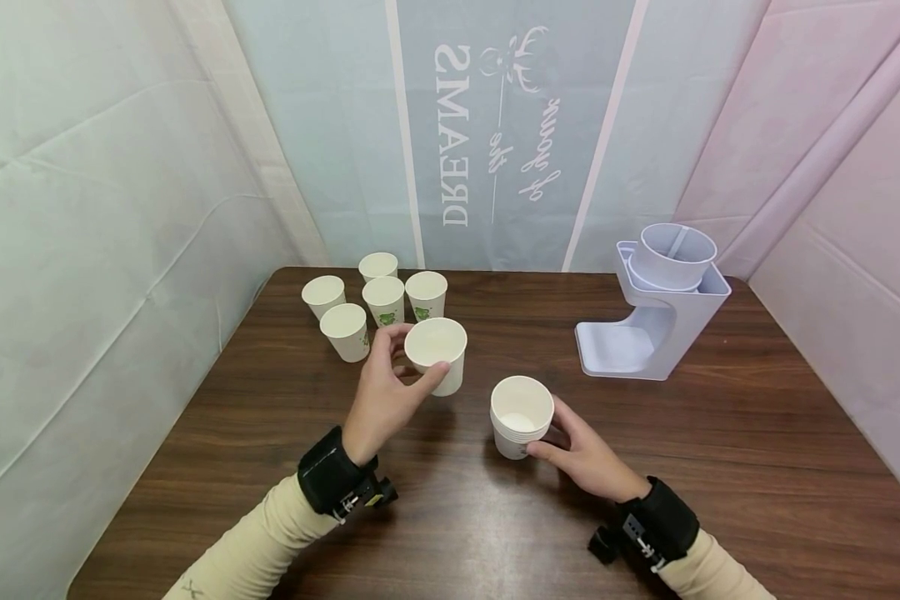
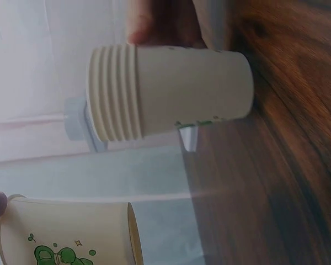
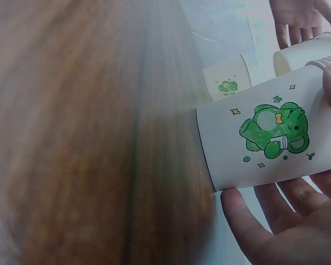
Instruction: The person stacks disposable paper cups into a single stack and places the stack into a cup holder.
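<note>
My left hand (image 1: 386, 396) holds a single white paper cup (image 1: 450, 371) by its sides, thumb in front, above the table. A green printed figure shows on this cup (image 2: 71, 226) in the left wrist view. Right of it, my right hand (image 1: 588, 458) grips a nested stack of white paper cups (image 1: 512, 442) from the right side. Several rims sit close together along the stack (image 2: 193, 83), seen side-on in the left wrist view. A green bear is printed on the stack's outer cup (image 3: 273, 130). Whether the stack touches the table is unclear.
Several upright paper cups (image 1: 384, 302) stand grouped at the back left of the dark wooden table (image 1: 450, 533). At the back right stands a pale plastic stand (image 1: 682, 333) with a round cup-like holder (image 1: 663, 271) on top. Cloth curtains (image 1: 330, 125) enclose the table.
</note>
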### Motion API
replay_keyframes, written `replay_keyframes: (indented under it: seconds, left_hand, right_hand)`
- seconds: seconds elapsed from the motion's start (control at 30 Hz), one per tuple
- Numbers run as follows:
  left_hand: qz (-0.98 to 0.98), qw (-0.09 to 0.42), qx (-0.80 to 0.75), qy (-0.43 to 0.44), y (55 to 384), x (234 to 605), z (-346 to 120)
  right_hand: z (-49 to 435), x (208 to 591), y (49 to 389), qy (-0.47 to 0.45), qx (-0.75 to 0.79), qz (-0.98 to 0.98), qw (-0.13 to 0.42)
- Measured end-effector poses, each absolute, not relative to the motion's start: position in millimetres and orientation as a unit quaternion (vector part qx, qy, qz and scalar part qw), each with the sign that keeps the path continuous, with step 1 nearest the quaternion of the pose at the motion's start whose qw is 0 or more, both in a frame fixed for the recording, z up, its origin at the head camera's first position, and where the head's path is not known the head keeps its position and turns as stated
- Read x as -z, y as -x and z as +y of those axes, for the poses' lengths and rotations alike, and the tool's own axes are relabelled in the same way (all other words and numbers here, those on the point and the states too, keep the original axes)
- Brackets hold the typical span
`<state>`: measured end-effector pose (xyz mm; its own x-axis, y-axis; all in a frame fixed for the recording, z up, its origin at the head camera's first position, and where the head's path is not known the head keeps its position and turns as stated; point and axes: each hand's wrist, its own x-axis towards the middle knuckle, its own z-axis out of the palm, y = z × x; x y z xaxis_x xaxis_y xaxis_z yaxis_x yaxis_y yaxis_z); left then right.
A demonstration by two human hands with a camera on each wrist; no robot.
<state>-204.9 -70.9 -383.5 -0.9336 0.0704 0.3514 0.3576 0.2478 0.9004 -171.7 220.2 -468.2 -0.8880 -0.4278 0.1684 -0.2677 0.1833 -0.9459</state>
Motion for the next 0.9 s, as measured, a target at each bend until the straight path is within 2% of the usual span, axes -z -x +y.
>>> replay_keyframes:
  seconds: [0.47, 0.9]
  left_hand:
    - [-0.761, 0.124, 0.607, 0.191, 191, 362, -56]
    - [-0.743, 0.101, 0.614, 0.246, 183, 351, -33]
  right_hand:
    - [219, 470, 172, 0.231, 0.599, 0.764, 0.066]
    - [221, 471, 173, 0.235, 0.602, 0.760, 0.071]
